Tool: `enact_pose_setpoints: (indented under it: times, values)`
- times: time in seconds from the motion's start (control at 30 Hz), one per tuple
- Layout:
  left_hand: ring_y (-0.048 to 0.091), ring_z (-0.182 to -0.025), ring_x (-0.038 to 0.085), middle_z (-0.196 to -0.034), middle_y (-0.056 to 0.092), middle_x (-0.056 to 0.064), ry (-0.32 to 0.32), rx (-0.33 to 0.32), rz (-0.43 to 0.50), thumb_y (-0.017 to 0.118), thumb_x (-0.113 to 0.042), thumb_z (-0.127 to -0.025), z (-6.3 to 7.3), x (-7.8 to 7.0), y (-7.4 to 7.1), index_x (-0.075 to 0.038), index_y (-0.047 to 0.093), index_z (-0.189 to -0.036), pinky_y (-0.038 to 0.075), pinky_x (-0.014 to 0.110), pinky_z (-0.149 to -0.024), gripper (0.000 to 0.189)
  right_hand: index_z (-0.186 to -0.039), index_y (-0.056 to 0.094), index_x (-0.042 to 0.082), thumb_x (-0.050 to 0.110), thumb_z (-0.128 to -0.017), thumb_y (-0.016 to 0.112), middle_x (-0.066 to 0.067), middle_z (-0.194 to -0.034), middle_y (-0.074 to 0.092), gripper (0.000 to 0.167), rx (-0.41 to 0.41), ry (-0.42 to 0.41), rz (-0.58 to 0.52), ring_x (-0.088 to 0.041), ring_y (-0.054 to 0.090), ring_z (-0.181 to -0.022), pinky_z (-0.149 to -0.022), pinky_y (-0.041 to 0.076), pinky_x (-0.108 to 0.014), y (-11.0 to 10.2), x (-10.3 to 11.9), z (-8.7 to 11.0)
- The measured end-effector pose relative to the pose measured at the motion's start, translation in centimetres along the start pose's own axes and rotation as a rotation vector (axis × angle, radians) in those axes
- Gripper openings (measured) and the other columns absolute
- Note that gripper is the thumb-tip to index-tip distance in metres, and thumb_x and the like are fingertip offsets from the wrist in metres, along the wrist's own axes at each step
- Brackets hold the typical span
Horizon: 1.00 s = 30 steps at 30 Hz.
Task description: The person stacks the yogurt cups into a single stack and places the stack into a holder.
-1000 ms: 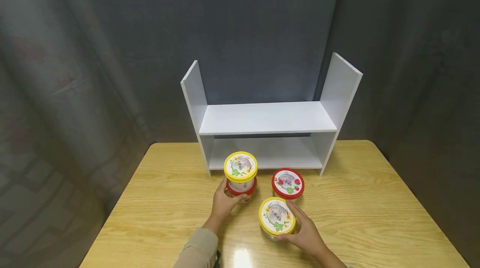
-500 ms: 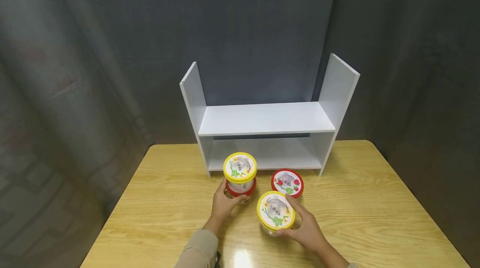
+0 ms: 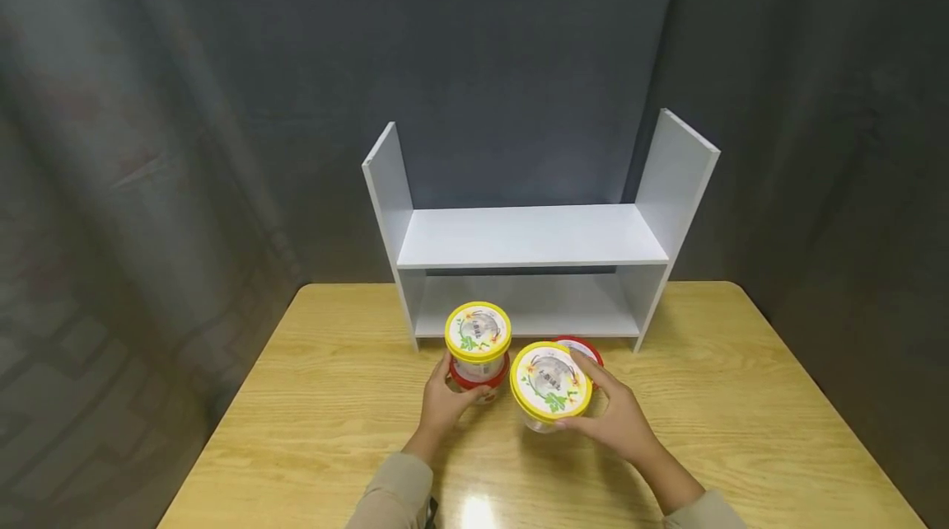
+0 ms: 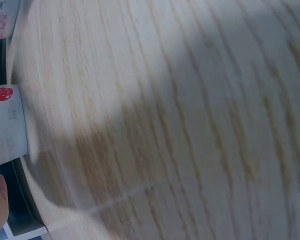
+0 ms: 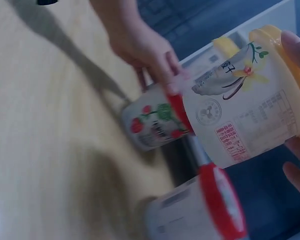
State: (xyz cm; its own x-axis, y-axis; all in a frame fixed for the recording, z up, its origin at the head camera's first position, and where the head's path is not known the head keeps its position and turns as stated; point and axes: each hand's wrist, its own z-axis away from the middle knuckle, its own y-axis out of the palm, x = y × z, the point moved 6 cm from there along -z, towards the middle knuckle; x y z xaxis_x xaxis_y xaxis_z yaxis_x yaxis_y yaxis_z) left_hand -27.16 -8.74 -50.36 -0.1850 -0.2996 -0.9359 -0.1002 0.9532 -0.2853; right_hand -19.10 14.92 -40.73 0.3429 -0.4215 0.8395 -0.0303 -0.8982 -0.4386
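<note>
My left hand (image 3: 442,404) grips a red-lidded tub (image 5: 152,122) with strawberries printed on its side. A yellow-lidded tub (image 3: 478,331) is stacked upright on it. My right hand (image 3: 619,423) holds a second yellow-lidded tub (image 3: 551,379) between thumb and fingers, raised above the table. Another red-lidded tub (image 5: 182,215) stands just below it, mostly hidden in the head view, where only part of its red lid (image 3: 593,350) shows. In the left wrist view, a strawberry-printed tub (image 4: 6,125) and part of a thumb (image 4: 0,192) appear at the left edge.
A white two-tier shelf (image 3: 530,236) with tall side panels stands at the table's back, just behind the tubs. The wooden table (image 3: 326,422) extends to both sides. Dark curtains (image 3: 519,59) hang behind and around it.
My right hand has lifted the yellow-lidded tub and moved it away from me, over the second red-lidded tub, covering most of its lid. My left hand keeps its hold on the other stack.
</note>
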Motion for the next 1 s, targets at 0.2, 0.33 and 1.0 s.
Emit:
enact_pose_setpoints:
  times: [0.2,0.33,1.0]
  values:
    - [0.038,-0.114,0.029,-0.127,0.040,0.014,0.001,0.006,0.008,0.080,-0.032,-0.055,0.0,0.0,0.2,-0.008,0.031,-0.134,0.032,0.042,-0.094,0.095,-0.131,0.036,0.006,0.018,-0.057,0.080,-0.017,-0.132,0.035,0.086,0.010,-0.032,-0.053,-0.038,0.028,-0.119,-0.091,0.021,-0.060,-1.4,1.6,-1.3]
    - [0.038,-0.114,0.029,-0.127,0.041,0.014,0.005,-0.004,-0.005,0.080,-0.033,-0.054,-0.1,0.0,0.1,-0.007,0.032,-0.133,0.030,0.043,-0.095,0.096,-0.131,0.036,0.006,0.016,-0.058,0.080,-0.016,-0.131,0.036,0.086,0.005,-0.024,-0.058,-0.036,0.029,-0.119,-0.091,0.020,-0.060,-2.1,2.5,-2.4]
    - [0.038,-0.114,0.027,-0.125,0.043,0.011,0.037,0.011,-0.007,0.079,-0.032,-0.056,-0.1,-0.4,-0.1,-0.011,0.032,-0.134,0.029,0.043,-0.095,0.093,-0.134,0.032,0.009,0.019,-0.063,0.077,-0.005,-0.135,0.032,0.084,0.100,-0.052,-0.105,-0.028,0.024,-0.124,-0.095,0.024,-0.051,-1.3,6.3,-7.7]
